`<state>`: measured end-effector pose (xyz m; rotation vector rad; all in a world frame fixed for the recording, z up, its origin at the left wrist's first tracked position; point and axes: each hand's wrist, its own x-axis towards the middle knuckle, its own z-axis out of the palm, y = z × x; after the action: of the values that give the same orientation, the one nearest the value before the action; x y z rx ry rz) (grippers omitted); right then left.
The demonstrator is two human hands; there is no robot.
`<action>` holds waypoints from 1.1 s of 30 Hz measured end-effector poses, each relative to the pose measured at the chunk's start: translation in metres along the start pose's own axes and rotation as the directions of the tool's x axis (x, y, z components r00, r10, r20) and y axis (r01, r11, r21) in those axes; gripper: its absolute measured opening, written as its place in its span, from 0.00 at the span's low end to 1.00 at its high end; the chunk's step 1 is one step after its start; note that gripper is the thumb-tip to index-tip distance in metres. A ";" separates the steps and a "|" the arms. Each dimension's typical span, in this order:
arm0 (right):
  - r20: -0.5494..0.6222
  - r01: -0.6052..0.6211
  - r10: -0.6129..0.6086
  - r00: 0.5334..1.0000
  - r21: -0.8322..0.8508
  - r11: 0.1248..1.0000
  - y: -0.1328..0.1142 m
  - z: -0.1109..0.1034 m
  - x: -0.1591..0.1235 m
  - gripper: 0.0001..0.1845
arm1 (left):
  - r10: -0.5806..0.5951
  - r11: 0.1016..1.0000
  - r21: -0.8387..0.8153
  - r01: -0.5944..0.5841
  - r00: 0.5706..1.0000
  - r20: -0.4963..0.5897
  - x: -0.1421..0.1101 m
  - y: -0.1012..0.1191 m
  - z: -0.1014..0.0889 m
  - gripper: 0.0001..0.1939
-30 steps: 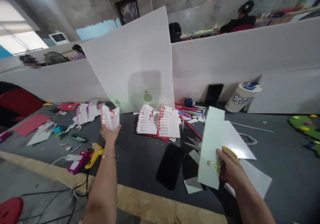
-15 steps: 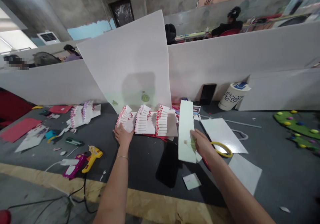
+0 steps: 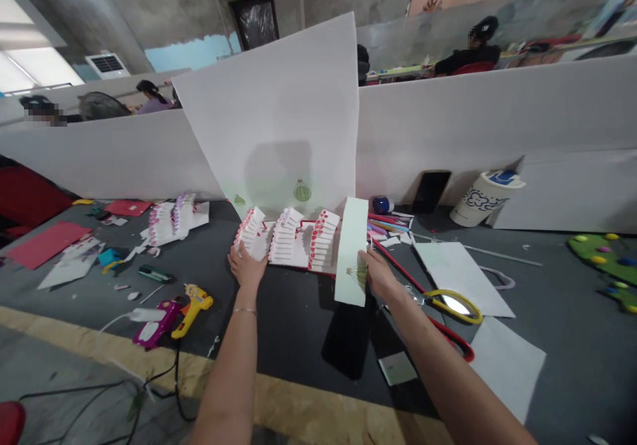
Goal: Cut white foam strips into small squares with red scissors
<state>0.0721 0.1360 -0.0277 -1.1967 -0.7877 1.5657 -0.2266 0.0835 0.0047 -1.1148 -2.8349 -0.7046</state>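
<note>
My left hand [image 3: 245, 266] rests on a white folded paper piece with red edges [image 3: 251, 233], the leftmost of three such stepped pieces standing in a row on the dark table [image 3: 279, 312]. Its fingers lie against the piece's lower edge, closed on it. My right hand [image 3: 378, 274] pinches a pale green card strip [image 3: 351, 249] held upright just right of the row; a small printed drawing shows near my thumb. Behind the row a large white sheet [image 3: 283, 107] leans against the partition.
A black phone [image 3: 348, 335] lies below the strip. Yellow-handled scissors [image 3: 450, 302] and white sheets [image 3: 460, 269] are to the right, glue guns [image 3: 172, 309] with cables to the left, a paper cup [image 3: 485, 196] at the back. Other people sit beyond the partitions.
My left hand carried a stepped paper piece rightwards and set it beside the other two. My right hand brought the green strip from the right up to the row's right end.
</note>
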 end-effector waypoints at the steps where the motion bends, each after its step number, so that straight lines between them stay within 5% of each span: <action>1: -0.015 -0.009 0.009 1.000 -0.001 1.000 0.000 0.001 0.000 0.15 | 0.000 1.000 -0.003 0.000 1.000 0.018 0.001 -0.002 -0.002 0.47; 4: -0.066 -0.037 0.036 0.997 -0.003 0.999 0.000 -0.005 -0.004 0.15 | -0.017 1.000 -0.024 0.018 1.000 0.026 0.002 -0.004 -0.011 0.45; 9: -0.079 -0.031 0.028 0.996 -0.044 0.999 -0.005 -0.036 -0.035 0.12 | 0.104 0.973 -0.180 -0.142 0.973 -0.204 -0.024 0.010 -0.023 0.26; 12: -0.006 0.006 -0.006 1.000 -0.074 0.997 -0.009 -0.049 -0.057 0.16 | 0.280 0.848 -0.446 -0.287 0.956 -0.083 -0.067 0.039 -0.018 0.19; 14: 0.037 0.035 -0.032 0.999 -0.089 0.995 -0.011 -0.053 -0.068 0.19 | 0.449 0.728 -0.626 -0.279 0.885 0.127 -0.099 0.064 -0.010 0.18; 17: 0.077 0.072 -0.065 0.995 -0.101 0.992 -0.013 -0.058 -0.077 0.21 | 0.661 0.611 -0.745 -0.266 0.690 0.295 -0.131 0.092 0.003 0.17; 20: 0.053 0.104 -0.099 0.994 -0.097 0.990 -0.013 -0.067 -0.078 0.21 | 0.663 0.639 -0.599 -0.482 0.740 0.113 -0.137 0.098 0.011 0.14; 21: 0.027 0.115 -0.113 0.993 -0.094 0.989 -0.013 -0.070 -0.077 0.21 | 0.679 0.647 -0.510 -0.567 0.733 0.046 -0.135 0.097 0.013 0.13; 23: -0.037 0.139 -0.143 0.989 -0.093 0.986 -0.012 -0.078 -0.074 0.21 | 0.760 0.612 -0.341 -0.713 0.650 0.004 -0.134 0.092 0.014 0.10; 26: -0.134 0.174 -0.188 0.973 -0.111 0.979 -0.012 -0.087 -0.067 0.19 | 0.821 0.571 -0.214 -0.793 0.558 0.120 -0.140 0.087 0.011 0.10; 30: -0.240 0.216 -0.241 0.940 -0.125 0.968 -0.010 -0.096 -0.058 0.18 | 0.726 0.674 -0.151 -0.723 0.612 0.313 -0.170 0.086 0.004 0.18; 33: -0.271 0.221 -0.237 0.933 -0.090 0.971 -0.008 -0.099 -0.053 0.19 | 0.720 0.665 -0.082 -0.742 0.608 0.335 -0.198 0.084 0.004 0.40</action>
<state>0.1707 0.0821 -0.0335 -1.2852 -0.7586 1.1584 -0.0235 0.0119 0.0004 -2.3558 -2.1868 -0.3492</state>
